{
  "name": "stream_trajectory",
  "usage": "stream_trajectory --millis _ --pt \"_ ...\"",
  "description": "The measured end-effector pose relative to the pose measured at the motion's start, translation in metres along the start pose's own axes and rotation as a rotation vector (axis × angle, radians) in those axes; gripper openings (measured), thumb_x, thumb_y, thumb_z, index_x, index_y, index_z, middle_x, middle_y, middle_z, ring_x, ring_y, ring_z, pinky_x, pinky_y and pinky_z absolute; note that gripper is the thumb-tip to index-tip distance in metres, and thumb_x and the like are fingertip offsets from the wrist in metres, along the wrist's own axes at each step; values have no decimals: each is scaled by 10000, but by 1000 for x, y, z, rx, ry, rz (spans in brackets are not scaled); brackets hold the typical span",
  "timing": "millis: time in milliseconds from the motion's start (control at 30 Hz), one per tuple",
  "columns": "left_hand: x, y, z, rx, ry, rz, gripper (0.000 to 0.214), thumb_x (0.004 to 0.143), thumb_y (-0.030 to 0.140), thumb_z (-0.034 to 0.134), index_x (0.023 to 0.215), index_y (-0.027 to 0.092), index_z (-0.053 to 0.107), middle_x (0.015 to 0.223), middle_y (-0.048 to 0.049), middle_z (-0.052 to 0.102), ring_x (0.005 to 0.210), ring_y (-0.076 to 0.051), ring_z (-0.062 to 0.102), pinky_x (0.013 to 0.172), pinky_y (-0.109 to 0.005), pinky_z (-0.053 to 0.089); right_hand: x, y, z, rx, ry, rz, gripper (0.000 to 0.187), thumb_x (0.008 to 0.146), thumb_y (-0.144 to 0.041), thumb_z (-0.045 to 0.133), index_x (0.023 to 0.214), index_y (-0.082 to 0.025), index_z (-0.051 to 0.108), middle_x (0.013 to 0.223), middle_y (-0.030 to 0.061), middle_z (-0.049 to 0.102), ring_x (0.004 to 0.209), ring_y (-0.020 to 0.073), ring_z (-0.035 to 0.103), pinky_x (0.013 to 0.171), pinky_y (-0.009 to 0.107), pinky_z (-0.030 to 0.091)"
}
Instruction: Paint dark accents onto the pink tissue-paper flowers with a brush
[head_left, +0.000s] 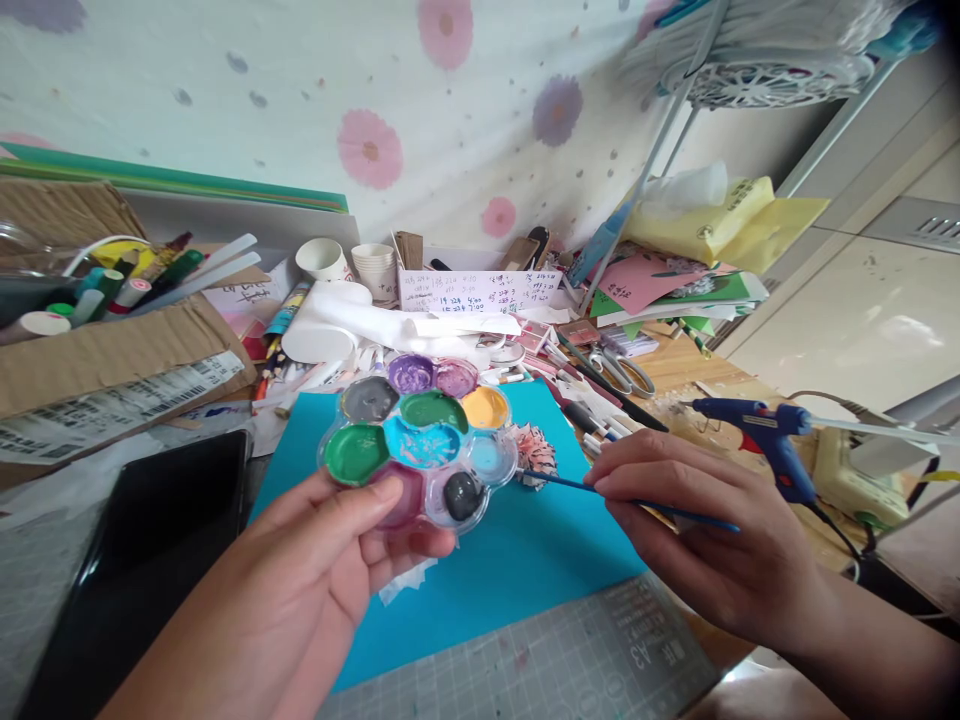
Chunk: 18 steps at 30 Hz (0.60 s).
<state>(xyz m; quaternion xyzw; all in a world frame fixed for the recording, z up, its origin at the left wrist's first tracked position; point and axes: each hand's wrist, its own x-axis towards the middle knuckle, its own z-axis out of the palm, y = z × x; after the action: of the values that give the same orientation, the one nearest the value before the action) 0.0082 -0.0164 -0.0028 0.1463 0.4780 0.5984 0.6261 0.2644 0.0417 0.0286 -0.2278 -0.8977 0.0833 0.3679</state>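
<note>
My left hand grips a round plastic paint palette with several wells of green, blue, purple, yellow, grey and black paint, holding it above a blue sheet of paper. My right hand pinches a thin blue paintbrush, its tip pointing left toward the palette's right edge. A small pink paper flower lies on the blue sheet just behind the brush tip.
A grey cutting mat lies under the sheet. A black tablet sits left, a cardboard box with markers behind it. A blue glue gun, scissors, paper cups and coloured papers crowd the back and right.
</note>
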Motion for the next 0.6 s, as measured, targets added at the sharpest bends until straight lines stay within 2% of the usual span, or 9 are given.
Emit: stream_trajectory --millis 100,200,367,600 --pt "-1 1 2 94 56 39 361 572 352 905 883 219 778 1014 -163 807 866 -380 755 734 -492 655 0 1 1 -36 6 0 268 838 31 593 991 -185 637 878 61 730 814 169 708 721 297 588" --pt "-2 3 5 99 64 60 308 557 341 915 800 222 769 947 -129 812 816 -336 753 691 -444 664 0 1 2 -64 -19 -6 259 846 23 596 985 -192 630 890 58 739 813 172 711 710 302 586" --pt "-4 5 7 90 49 44 334 578 333 907 856 202 778 994 -158 806 841 -339 747 698 -442 665 3 -4 -1 -34 -36 -22 284 841 10 576 1005 -216 623 875 56 752 805 190 727 724 324 610" --pt "-6 5 6 99 66 69 289 560 334 920 774 218 764 925 -106 799 790 -300 738 664 -410 668 2 -3 1 -106 -34 -38 280 833 20 599 1001 -202 627 878 61 748 798 193 724 700 321 592"
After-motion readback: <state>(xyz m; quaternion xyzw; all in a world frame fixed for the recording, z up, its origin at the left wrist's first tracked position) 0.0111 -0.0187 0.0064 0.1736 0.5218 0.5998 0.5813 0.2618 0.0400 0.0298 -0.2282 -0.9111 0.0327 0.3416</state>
